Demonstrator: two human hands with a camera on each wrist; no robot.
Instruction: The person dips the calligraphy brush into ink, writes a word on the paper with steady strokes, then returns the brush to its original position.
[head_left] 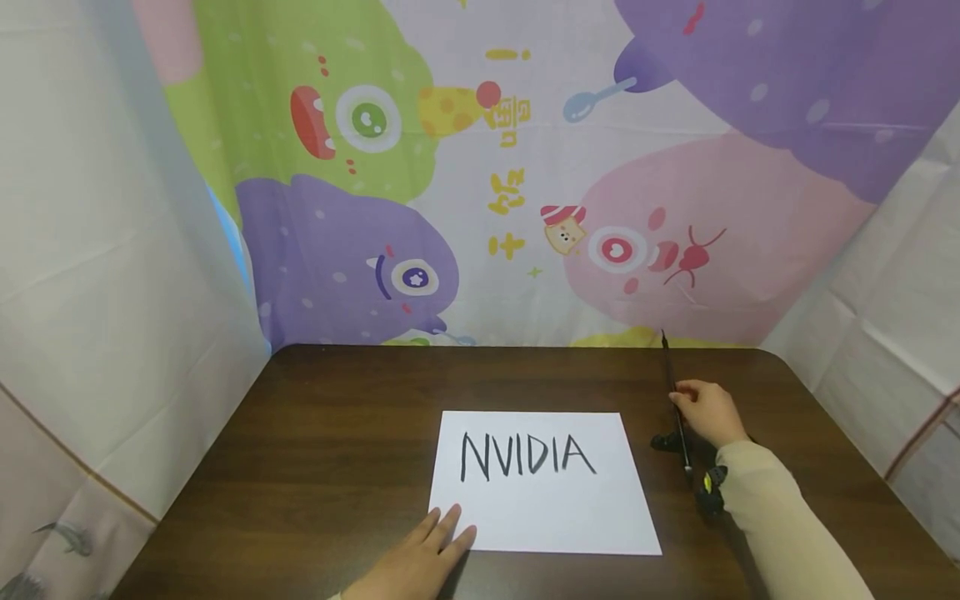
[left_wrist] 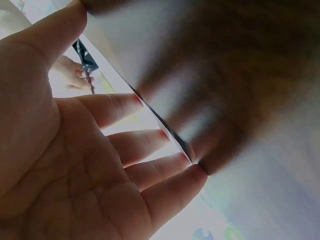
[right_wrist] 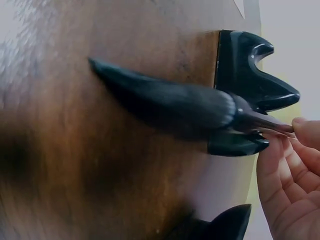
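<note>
A writing brush (head_left: 667,358) with dark bristles is pinched by its handle between the thumb and fingers of my right hand (head_left: 708,408). Its bristle end points back toward me, and in the right wrist view the brush (right_wrist: 170,107) lies across a glossy black brush rest (right_wrist: 240,65) with curved prongs. In the head view that rest (head_left: 663,442) is partly hidden under hand and brush. My left hand (head_left: 416,554) rests with extended fingers on the lower left corner of a white sheet of paper (head_left: 555,517). Black brushed letters (head_left: 525,457) on it read NVIDIA.
The brown wooden table (head_left: 337,433) has rounded far corners. Behind it hangs a curtain (head_left: 510,292) printed with cartoon monsters, and pale cloth walls (head_left: 90,208) close in both sides. A black device with a yellow mark (head_left: 708,492) sits at my right wrist.
</note>
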